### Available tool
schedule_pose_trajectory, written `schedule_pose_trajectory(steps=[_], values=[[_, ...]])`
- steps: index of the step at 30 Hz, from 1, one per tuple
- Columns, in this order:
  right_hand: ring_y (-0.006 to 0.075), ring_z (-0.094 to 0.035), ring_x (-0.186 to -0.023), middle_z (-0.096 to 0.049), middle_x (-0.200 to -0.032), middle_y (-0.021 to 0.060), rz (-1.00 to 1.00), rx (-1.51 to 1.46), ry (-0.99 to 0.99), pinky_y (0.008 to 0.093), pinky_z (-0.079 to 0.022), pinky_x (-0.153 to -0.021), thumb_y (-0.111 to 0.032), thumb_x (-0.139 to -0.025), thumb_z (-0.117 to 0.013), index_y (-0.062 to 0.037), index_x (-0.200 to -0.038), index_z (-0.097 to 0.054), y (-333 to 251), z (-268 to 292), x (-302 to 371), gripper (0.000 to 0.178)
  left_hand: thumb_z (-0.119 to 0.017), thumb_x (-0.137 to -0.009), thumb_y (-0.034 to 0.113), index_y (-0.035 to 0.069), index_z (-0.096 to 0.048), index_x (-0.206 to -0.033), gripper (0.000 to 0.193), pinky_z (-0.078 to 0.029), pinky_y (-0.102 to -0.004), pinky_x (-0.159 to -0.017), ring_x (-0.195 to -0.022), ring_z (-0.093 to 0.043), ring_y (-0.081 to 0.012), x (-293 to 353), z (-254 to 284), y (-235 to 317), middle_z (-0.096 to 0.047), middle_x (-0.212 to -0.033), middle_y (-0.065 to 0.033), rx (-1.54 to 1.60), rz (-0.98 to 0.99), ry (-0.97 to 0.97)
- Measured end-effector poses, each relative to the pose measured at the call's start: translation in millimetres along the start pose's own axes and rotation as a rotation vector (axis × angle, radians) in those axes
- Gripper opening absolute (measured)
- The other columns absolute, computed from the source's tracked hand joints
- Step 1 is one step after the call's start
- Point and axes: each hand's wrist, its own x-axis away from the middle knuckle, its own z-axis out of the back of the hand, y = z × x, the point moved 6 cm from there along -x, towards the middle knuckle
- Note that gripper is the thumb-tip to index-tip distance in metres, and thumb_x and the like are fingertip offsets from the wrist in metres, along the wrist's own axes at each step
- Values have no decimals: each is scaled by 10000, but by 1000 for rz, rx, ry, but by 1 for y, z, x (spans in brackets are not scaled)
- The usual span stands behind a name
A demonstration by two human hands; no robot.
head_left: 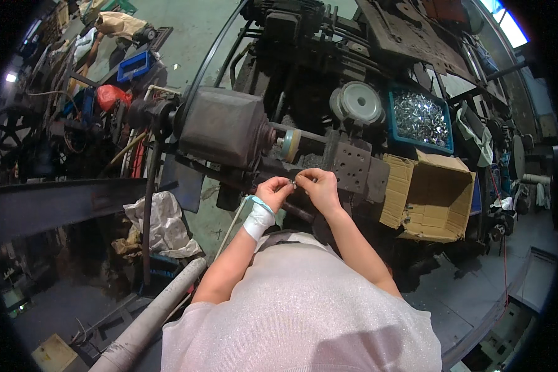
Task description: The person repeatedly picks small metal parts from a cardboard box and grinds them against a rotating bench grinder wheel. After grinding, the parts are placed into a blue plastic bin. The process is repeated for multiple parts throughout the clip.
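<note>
My left hand [275, 191], with a white wrap around its wrist, pinches at a tiny metallic piece [294, 183]. Fingertip to fingertip with it, my right hand [319, 188] is closed on the same small piece, whose kind is too small to make out. Both hands are over the front of a dark, greasy machine. Just beyond them are a spindle with a yellowish and blue ring [291, 146] and a steel block with drilled holes [351, 166]. A bulky grey housing [221, 127] stands to the left of the spindle.
To the right, a blue crate [394, 133] holds many shiny metal parts [421, 119]. An open cardboard box [437, 208] stands nearer, with a few small pieces inside. A round pale disc [361, 102] sits behind the block. At lower left are a thick pipe [152, 319] and a crumpled sack [162, 224].
</note>
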Motion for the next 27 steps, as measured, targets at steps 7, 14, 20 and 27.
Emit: schedule_pose_trajectory(steps=[7, 14, 20, 27], values=[[95, -505, -535, -578, -600, 62, -37, -75, 142, 242, -394, -487, -107, -711, -618, 42, -785, -635, 14, -8, -22, 167, -591, -793, 155, 6, -610, -823, 152, -334, -188, -435, -491, -459, -45, -24, -4, -10, -596, -665, -9, 65, 82, -3], [164, -587, -597, -619, -651, 141, -112, -46, 186, 292, -446, -575, -143, -702, -617, 21, -799, -645, 24, -7, -40, 193, -594, -775, 137, -23, -605, -759, 162, -358, -210, -475, -527, -470, -70, -39, -6, -10, -580, -642, -18, 41, 73, 121], [158, -586, -590, -619, -647, 144, -97, -53, 214, 286, -444, -564, -143, -693, -620, 23, -791, -645, 19, -7, -42, 194, -583, -775, 134, -22, -604, -739, 162, -345, -212, -465, -512, -456, -65, -35, -9, 1, -559, -609, -13, 60, 51, 169], [54, -471, -534, -585, -660, 16, -54, -290, 128, 194, -354, -455, -103, -736, -602, 35, -851, -636, 13, 0, -21, 183, -566, -827, 289, 38, -575, -830, 252, -292, -186, -391, -440, -392, -49, -12, -5, -10, -573, -654, -13, 339, 264, 21]])
